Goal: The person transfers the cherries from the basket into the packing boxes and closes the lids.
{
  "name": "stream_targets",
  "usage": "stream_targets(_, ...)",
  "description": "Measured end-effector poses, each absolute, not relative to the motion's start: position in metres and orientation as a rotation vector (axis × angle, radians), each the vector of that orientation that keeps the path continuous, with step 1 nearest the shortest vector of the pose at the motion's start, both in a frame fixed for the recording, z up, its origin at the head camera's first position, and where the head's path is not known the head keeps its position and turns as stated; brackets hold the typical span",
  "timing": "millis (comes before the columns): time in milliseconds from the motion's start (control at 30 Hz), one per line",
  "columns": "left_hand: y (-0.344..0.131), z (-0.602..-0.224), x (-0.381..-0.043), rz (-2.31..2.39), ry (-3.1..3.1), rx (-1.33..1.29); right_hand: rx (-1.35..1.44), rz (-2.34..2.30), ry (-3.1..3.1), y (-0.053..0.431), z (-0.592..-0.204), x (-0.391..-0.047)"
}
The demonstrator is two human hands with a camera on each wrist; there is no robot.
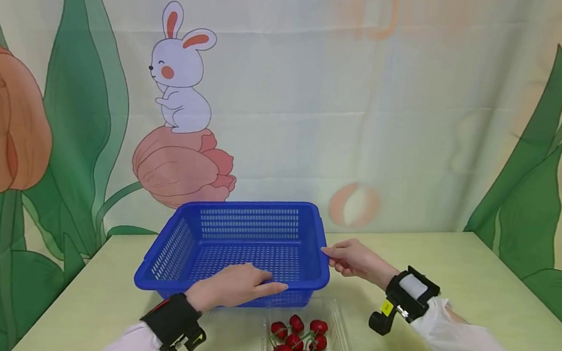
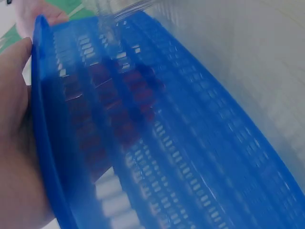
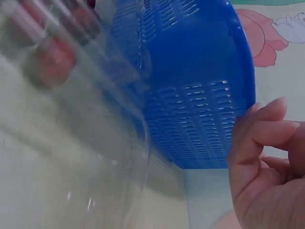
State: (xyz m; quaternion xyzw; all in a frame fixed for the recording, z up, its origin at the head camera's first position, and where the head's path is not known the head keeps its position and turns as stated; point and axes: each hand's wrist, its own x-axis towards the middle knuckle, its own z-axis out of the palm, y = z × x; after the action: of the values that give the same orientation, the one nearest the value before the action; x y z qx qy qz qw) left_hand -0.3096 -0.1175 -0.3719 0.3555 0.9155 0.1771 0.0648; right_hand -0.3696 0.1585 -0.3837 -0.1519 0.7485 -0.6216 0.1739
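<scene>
A blue plastic basket [image 1: 254,204] with slotted walls stands on the table, with no contents showing inside it. My left hand [image 1: 235,285] lies over its near rim and grips it, fingers bent down on the inner side and thumb stretched along the rim. In the left wrist view most of those fingers are hidden behind the rim. At the right side my right hand [image 1: 354,257] pinches the basket's rim, its other fingers curled below. Close in front of the basket, a clear plastic box [image 1: 346,349] holds several red cherries [image 1: 297,343] with green stems.
The pale yellow table [image 1: 404,245] ends at a cloth backdrop [image 1: 289,77] with a rabbit and tulips printed on it. The basket's far side stands close to that cloth. The clear box lies between my forearms at the near edge of the view.
</scene>
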Motion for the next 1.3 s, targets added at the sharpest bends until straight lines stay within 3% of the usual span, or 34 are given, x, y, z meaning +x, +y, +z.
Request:
stream_targets(433, -0.118, -0.376, -0.311, 0.543, 2.773, 1.170, -0.395, -1.696, 2.232, 0.130, -0.383, -0.365)
stream_targets(900, -0.158, -0.376, -0.309, 0.544, 2.856, 1.051, -0.613, -1.132, 2.604, 0.173, -0.383, -0.327)
stream_targets(1300, -0.182, -0.376, -0.309, 0.539, 2.886, 0.976, -0.618, -0.817, 2.588, 0.167, -0.382, -0.302)
